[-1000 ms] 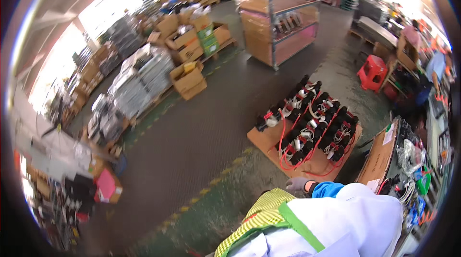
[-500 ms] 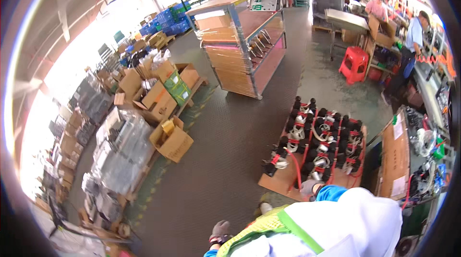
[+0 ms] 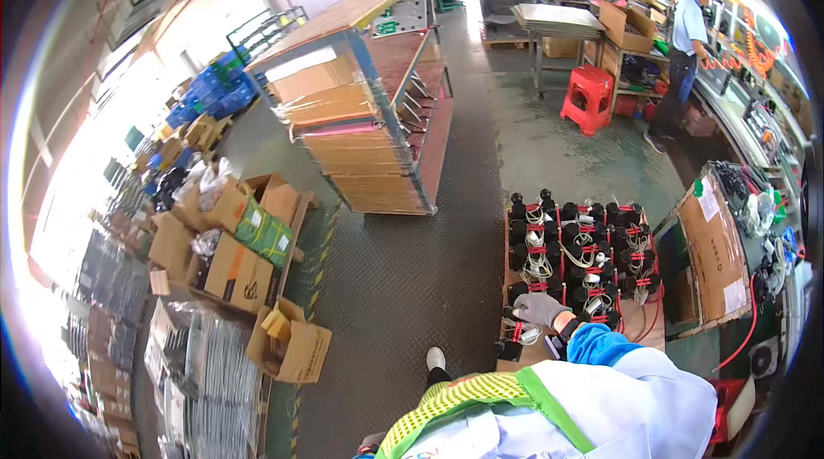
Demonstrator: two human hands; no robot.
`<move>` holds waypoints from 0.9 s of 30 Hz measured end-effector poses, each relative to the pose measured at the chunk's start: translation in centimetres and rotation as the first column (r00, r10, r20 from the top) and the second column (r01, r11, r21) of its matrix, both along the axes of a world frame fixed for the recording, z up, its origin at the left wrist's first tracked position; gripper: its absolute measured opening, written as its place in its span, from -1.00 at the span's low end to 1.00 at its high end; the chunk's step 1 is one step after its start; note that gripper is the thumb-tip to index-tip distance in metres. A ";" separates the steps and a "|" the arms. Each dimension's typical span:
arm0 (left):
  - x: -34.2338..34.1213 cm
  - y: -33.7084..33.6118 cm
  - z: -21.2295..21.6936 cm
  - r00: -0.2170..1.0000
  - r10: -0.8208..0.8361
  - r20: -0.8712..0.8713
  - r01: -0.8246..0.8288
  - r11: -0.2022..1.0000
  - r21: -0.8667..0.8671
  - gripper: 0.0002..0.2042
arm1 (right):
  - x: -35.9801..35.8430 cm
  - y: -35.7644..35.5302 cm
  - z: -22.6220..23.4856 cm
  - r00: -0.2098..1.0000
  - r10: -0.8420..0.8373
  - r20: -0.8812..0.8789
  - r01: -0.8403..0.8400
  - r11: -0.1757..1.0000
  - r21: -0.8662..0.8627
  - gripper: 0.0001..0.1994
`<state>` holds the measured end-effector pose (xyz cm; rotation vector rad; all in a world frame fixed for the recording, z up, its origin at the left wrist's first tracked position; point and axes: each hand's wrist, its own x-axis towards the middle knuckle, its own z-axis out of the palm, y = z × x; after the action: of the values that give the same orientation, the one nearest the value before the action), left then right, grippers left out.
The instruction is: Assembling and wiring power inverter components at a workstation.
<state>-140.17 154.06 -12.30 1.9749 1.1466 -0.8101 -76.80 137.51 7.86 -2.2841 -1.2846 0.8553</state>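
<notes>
My right hand (image 3: 539, 310), in a grey glove, reaches over the front left part of a group of black cylindrical parts (image 3: 592, 257) with red pieces and pale coiled cables. Its fingers look curled down beside a black part at the near left; what they grip, if anything, is hidden. The parts stand in rows on a brown board (image 3: 637, 322) low by the floor. Red tubing (image 3: 650, 315) hangs at the board's near right. My left hand (image 3: 372, 440) barely shows at the lower edge, its fingers hidden by my vest.
A wrapped rack (image 3: 369, 150) stands ahead on the left. Cartons (image 3: 290, 347) and wrapped stacks line the left side. A red stool (image 3: 588, 99) is beyond the parts. A cardboard-sided bench (image 3: 711, 244) stands on the right. Two people (image 3: 687, 39) work at the far right.
My view has swung right and forward. My right hand has moved from the board's near edge onto the black parts. My left hand has dropped mostly out of sight.
</notes>
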 end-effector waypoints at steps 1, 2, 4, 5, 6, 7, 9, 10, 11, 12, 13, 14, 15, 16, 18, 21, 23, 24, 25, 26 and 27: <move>0.3 2.8 0.0 0.990 -0.138 -0.042 0.140 0.988 0.068 -0.65 | 0.5 2.1 -0.2 0.998 -0.051 -0.038 0.052 0.998 0.031 -0.59; 2.1 8.8 1.3 0.958 -0.275 -0.087 0.284 0.949 0.136 -0.69 | 1.4 3.2 -2.5 0.995 -0.099 0.000 0.098 0.988 0.120 -0.61; 5.6 20.4 5.1 0.846 -0.489 -0.212 0.530 0.814 0.238 -0.76 | 1.5 7.1 -0.8 0.978 -0.189 -0.089 0.189 0.982 0.000 -0.62; 11.5 25.4 7.6 0.744 -0.616 -0.259 0.668 0.698 0.257 -0.79 | 1.8 7.5 0.8 0.957 -0.263 -0.120 0.258 0.965 -0.055 -0.62; 13.6 27.4 8.8 0.632 -0.707 -0.317 0.775 0.566 0.282 -0.81 | 2.1 8.9 1.5 0.949 -0.292 -0.118 0.286 0.956 -0.066 -0.62; 18.5 31.3 10.8 0.628 -0.706 -0.326 0.771 0.512 0.377 -0.81 | 2.7 10.0 1.9 0.954 -0.288 -0.087 0.287 0.958 -0.017 -0.61; 20.0 40.1 11.8 0.967 -0.092 0.239 -0.037 0.873 0.486 -0.75 | 4.0 16.3 2.3 0.979 -0.199 -0.053 0.204 0.972 0.114 -0.58; 26.7 41.3 13.0 0.932 -0.013 0.363 -0.157 0.887 0.435 -0.70 | 5.6 16.1 2.2 0.956 -0.290 -0.044 0.294 0.950 0.110 -0.59; 37.1 41.6 17.4 0.881 0.054 0.471 -0.248 0.899 0.361 -0.65 | 7.3 14.6 2.6 0.915 -0.403 -0.031 0.404 0.909 0.107 -0.60; 41.9 43.2 19.3 0.843 -0.005 0.537 -0.198 0.927 0.319 -0.60 | 9.7 15.3 1.9 0.925 -0.379 0.028 0.372 0.918 0.137 -0.61; 46.0 44.7 20.6 0.800 -0.057 0.597 -0.141 0.950 0.279 -0.55 | 11.8 16.2 0.7 0.931 -0.355 0.084 0.339 0.927 0.161 -0.62; 51.0 44.8 22.6 0.791 -0.086 0.606 -0.094 0.961 0.260 -0.55 | 13.6 17.8 3.2 0.905 -0.424 0.017 0.417 0.897 0.149 -0.63; 56.1 44.3 24.5 0.775 -0.121 0.621 -0.041 0.970 0.240 -0.54 | 16.1 18.4 4.4 0.878 -0.477 0.033 0.474 0.878 0.064 -0.61; 60.2 44.8 24.8 0.740 -0.147 0.656 0.024 0.981 0.193 -0.57 | 19.1 19.0 4.0 0.853 -0.522 -0.003 0.520 0.847 0.111 -0.60; 68.5 45.3 25.8 0.699 -0.159 0.697 0.088 0.987 0.136 -0.59 | 26.1 21.1 4.9 0.817 -0.574 -0.051 0.575 0.803 0.157 -0.57; 80.7 44.2 28.8 0.709 -0.223 0.669 0.302 0.953 -0.002 -0.56 | 38.7 21.9 5.1 0.811 -0.585 -0.023 0.565 0.772 0.291 -0.58; 86.3 45.8 29.0 0.667 -0.318 0.673 0.386 0.921 0.052 -0.55 | 45.6 25.7 10.5 0.832 -0.538 0.139 0.504 0.836 0.217 -0.60; 89.2 46.1 30.3 0.676 -0.285 0.679 0.373 0.928 0.018 -0.57 | 48.2 27.3 14.1 0.848 -0.499 0.178 0.447 0.855 0.264 -0.60; 91.9 47.0 30.7 0.673 -0.285 0.683 0.375 0.927 0.017 -0.57 | 51.3 29.4 17.2 0.860 -0.458 0.224 0.381 0.869 0.315 -0.61; 94.6 47.8 31.0 0.683 -0.185 0.707 0.347 0.934 -0.090 -0.56 | 55.0 31.1 18.6 0.858 -0.460 0.229 0.382 0.869 0.313 -0.61; 96.9 48.4 31.3 0.691 -0.077 0.718 0.310 0.930 -0.199 -0.55 | 58.4 32.8 19.8 0.861 -0.399 0.317 0.275 0.888 0.369 -0.62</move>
<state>-43.23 202.42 18.95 1.8848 0.3262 -0.2372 -18.36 170.28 27.67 -2.3781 -1.0126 0.0671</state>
